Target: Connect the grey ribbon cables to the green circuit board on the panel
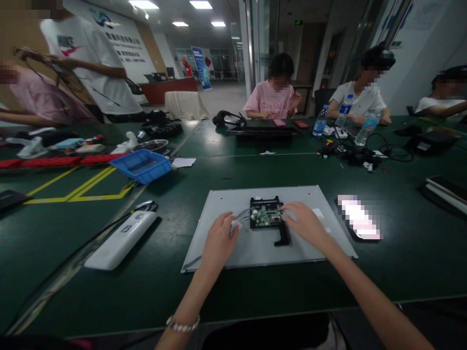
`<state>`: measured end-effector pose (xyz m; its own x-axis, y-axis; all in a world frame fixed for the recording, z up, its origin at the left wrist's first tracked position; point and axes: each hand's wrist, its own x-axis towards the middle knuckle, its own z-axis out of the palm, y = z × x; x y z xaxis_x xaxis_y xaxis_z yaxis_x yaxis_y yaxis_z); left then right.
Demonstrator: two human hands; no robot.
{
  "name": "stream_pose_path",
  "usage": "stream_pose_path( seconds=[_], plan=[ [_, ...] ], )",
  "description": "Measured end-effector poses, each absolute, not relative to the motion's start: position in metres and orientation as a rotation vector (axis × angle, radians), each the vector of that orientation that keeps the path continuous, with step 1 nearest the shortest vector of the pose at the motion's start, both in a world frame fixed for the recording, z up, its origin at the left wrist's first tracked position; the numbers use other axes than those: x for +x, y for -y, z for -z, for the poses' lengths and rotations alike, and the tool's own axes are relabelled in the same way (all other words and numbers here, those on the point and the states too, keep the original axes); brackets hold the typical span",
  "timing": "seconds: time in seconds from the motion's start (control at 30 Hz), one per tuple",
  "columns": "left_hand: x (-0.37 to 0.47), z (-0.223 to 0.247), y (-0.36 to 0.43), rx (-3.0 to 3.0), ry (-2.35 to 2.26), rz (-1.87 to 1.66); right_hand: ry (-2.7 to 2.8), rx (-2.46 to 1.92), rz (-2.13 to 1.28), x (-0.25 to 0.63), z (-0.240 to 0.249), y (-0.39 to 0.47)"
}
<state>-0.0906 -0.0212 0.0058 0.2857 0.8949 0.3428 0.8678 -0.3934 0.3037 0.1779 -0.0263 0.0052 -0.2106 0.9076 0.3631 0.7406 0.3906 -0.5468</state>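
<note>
A grey flat panel (241,248) lies on the green table, with a black bracket and green circuit board (265,217) on its middle. Grey cables run from the board's left side toward my left hand (221,238), whose curled fingers are closed around a small white piece (235,224) that looks like a cable end. At the board's right edge, the fingertips of my right hand (304,223) touch the black bracket; its fingers are bent and somewhat apart, and nothing is visibly held in them.
Left of the panel lies a white power bank (122,240) with a cable; a blue basket (144,165) is behind it. A lit phone (359,218) sits to the right. Bottles (368,127), cables and several people are across the table.
</note>
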Motion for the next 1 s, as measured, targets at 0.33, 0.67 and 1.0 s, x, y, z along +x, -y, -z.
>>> stream_pose_path(
  seconds=[0.33,0.67,1.0],
  plan=[
    [-0.074,-0.011,0.030,2.794,-1.596,-0.337,1.929,-1.477,-0.725,0.198,0.016,0.001],
    [-0.102,-0.025,0.019,2.868,-1.664,-0.423,1.729,-1.643,-0.698,0.213,0.031,0.004],
    [-0.105,-0.021,0.012,2.799,-1.668,-0.370,1.752,-1.808,-0.404,0.222,0.032,0.013]
  ],
)
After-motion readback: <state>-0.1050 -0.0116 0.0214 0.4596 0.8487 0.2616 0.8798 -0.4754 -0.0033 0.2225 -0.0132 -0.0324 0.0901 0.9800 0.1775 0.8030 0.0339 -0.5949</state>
